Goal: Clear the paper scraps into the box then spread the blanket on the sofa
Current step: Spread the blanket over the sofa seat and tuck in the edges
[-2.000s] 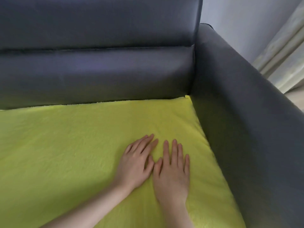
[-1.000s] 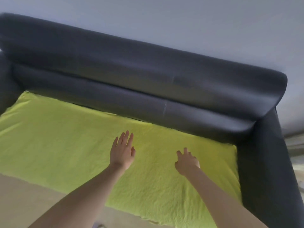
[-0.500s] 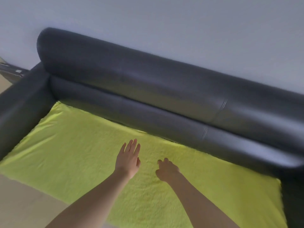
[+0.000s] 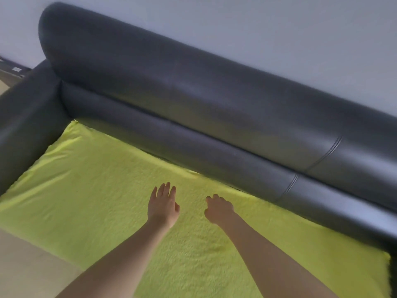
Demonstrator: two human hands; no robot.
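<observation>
Both hands have drifted leftward along the seat since half a second ago, and the view has swung with them, bringing more of the sofa's left armrest into sight. A person's left hand hovers over or lightly rests on the yellow-green blanket with fingers straight and together, holding nothing; the right hand sits just beside it with fingers curled downward, and whether they pinch the fabric or merely hang loose cannot be told from this angle. Already unfolded, the blanket lies flat across the seat cushion, its far edge running along the base of the dark backrest and its near edge draping toward the pale floor. No paper scraps or box are in view (that step is likely finished). Smoothing appears to be the step in hand. Next, the palms probably need to sweep toward the left corner, where faint creases remain near the armrest.
</observation>
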